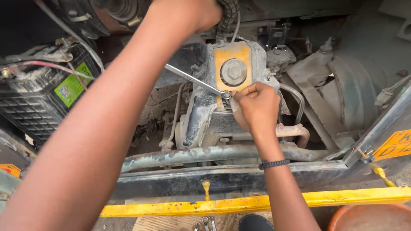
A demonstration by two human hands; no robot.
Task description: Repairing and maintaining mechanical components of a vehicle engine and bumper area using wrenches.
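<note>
Right hand (255, 104) pinches the spanner (195, 80) ring onto a small bolt (227, 95); left hand's (188, 15) grip unclear. Ring at 6 o'clock of the large nut (233, 72) may slip if tilted.

Both your arms are bare from the hands back to the edge of the picture, with no sleeve, cuff or glove showing on either one. Your right hand (256, 107) is bare too, without a ring. Just behind it, around the wrist, you wear a thin dark bracelet (274, 164) that looks braided or beaded; it sits snug and runs as one narrow band. Your left hand (192, 13) is cut off by the top edge, so only its back part shows, and the long forearm behind it carries no band or watch.
</note>
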